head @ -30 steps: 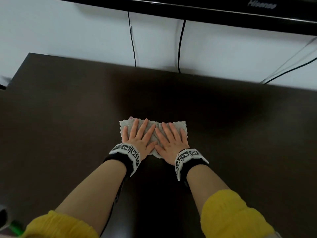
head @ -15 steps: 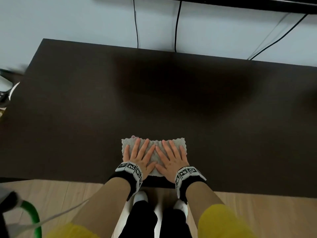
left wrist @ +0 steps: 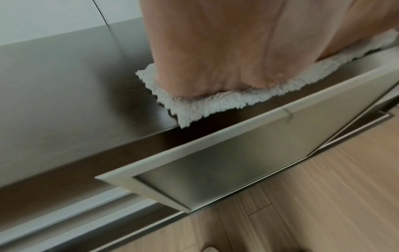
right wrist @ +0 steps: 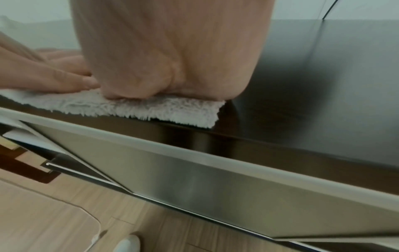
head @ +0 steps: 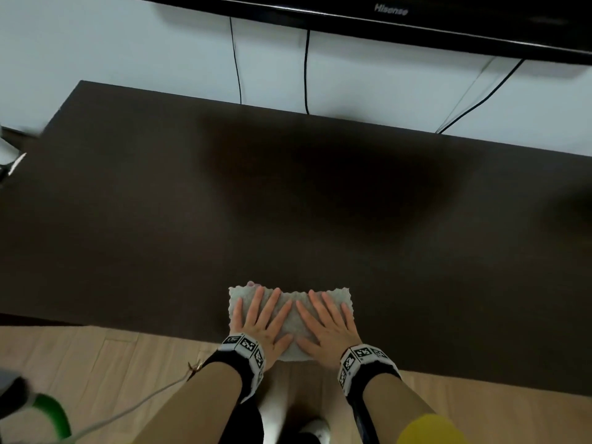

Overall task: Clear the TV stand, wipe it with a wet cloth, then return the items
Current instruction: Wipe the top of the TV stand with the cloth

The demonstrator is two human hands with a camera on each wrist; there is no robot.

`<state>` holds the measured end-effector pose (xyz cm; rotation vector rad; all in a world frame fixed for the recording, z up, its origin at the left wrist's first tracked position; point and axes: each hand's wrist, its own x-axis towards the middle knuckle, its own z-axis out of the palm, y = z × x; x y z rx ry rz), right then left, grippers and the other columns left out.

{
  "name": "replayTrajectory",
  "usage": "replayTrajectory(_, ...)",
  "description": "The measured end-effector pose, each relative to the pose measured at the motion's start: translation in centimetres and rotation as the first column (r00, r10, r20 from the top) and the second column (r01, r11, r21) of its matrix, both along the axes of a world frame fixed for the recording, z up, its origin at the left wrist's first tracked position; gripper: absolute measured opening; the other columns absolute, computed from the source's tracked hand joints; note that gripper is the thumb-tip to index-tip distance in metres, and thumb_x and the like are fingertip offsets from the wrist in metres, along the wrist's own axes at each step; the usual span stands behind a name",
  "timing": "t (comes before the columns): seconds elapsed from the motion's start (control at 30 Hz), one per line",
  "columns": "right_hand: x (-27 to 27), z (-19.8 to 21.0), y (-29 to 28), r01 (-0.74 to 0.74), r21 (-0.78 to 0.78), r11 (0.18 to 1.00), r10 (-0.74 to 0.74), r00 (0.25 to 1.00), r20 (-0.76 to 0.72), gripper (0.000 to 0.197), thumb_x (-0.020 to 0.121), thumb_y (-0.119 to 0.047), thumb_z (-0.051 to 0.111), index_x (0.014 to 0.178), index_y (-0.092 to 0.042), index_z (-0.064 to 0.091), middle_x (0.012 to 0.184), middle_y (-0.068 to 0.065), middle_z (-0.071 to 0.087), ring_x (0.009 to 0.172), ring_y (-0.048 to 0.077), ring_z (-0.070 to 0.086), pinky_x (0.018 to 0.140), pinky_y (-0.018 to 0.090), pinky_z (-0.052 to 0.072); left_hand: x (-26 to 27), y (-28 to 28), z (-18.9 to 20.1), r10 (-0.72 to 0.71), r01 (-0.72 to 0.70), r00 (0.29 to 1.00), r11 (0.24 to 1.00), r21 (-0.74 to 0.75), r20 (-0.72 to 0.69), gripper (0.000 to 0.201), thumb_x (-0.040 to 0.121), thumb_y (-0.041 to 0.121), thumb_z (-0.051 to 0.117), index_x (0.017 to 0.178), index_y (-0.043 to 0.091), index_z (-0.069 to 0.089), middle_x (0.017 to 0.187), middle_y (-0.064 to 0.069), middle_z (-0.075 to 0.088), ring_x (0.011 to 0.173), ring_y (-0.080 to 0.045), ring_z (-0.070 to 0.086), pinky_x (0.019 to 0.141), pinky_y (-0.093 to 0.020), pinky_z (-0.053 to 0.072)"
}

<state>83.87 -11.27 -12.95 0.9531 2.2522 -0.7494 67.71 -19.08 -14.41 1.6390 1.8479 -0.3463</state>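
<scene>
Both hands are laid flat, side by side, on a pale fluffy cloth (head: 290, 322) that is spread at the front edge of the dark counter (head: 160, 203) of the TV stand. The left hand (head: 261, 322) is pressed palm down on the cloth's left half, its grip fully opened with the fingers (head: 256, 299) straight and spread; nothing is clasped. The right hand (head: 326, 325) is pressed the same way on the right half, fingers straight, thumb nearly touching the left thumb. In the wrist views the heel of each palm (left wrist: 215, 59) (right wrist: 168, 59) is seen bearing down on the cloth (left wrist: 205, 105) (right wrist: 151, 110), whose near fringe is pushed just over the counter's front lip. Directly below the hands a light-framed glass door (left wrist: 215, 162) of the stand is seen tilted open. Well beyond the fingertips, cables (head: 306, 72) are hung down the wall under a black television (head: 384, 14).
</scene>
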Motion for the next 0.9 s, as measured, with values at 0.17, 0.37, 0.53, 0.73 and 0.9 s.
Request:
replayTrajectory(0.17,3.1,0.2,2.7,0.018,0.009,1.000,-0.018,1.000,-0.003,0.069,0.095,-0.058,0.024,0.137,-0.043,-0.028,0.137,-0.017,-0.042,0.130,0.006,-0.037,0.108,0.036,-0.022,2.6,3.7,-0.1,-0.057,0.058,0.998,0.998,0.023,-0.037,0.078,0.069,0.071,-0.012,0.136,0.035,-0.029,0.139,0.002,-0.043,0.132,-0.018,-0.042,0.092,-0.044,-0.042)
replayTrajectory(0.37,2.5,-0.1,9.0,0.019,0.035,0.999,-0.018,0.999,-0.030,0.070,0.089,-0.063,0.017,0.144,-0.043,-0.020,0.142,-0.022,-0.037,0.132,0.004,-0.035,0.109,0.035,-0.021,2.5,9.7,0.4,-0.043,0.043,0.996,0.999,-0.002,-0.084,0.081,0.083,0.066,-0.020,0.148,0.029,0.011,0.156,0.005,0.020,0.145,-0.024,0.007,0.111,-0.046,-0.014)
replayTrajectory(0.53,0.7,-0.4,17.3,0.039,0.097,0.994,-0.037,0.999,-0.030,0.068,0.095,-0.055,0.025,0.144,-0.043,-0.020,0.147,-0.021,-0.033,0.137,0.006,-0.031,0.111,0.040,-0.020,1.6,17.9,-0.3,-0.007,0.022,0.993,0.992,0.122,-0.121,0.070,0.081,0.067,-0.017,0.140,0.032,-0.028,0.146,0.011,-0.035,0.143,-0.024,-0.025,0.112,-0.050,-0.016)
replayTrajectory(0.73,-1.8,-1.1,27.6,0.072,0.185,0.980,-0.065,0.997,-0.045,0.069,0.085,-0.064,0.006,0.144,-0.041,-0.021,0.153,-0.015,-0.029,0.140,0.008,-0.028,0.112,0.040,-0.018,-0.7,28.8,-0.4,0.006,0.019,0.991,0.983,0.182,-0.132,0.063,0.095,0.057,0.013,0.147,0.036,-0.017,0.157,0.007,-0.021,0.145,-0.024,-0.019,0.114,-0.050,-0.012)
replayTrajectory(0.9,-3.5,-1.1,34.0,0.056,0.226,0.972,-0.045,0.997,-0.056,0.064,0.097,-0.055,0.018,0.146,-0.039,-0.019,0.155,-0.013,-0.027,0.143,0.012,-0.025,0.113,0.040,-0.017,-2.2,35.1,-0.7,0.046,-0.020,0.991,0.979,0.201,-0.126,0.063,0.096,0.056,0.016,0.147,0.037,-0.015,0.157,0.007,-0.020,0.145,-0.023,-0.019,0.115,-0.051,-0.011)
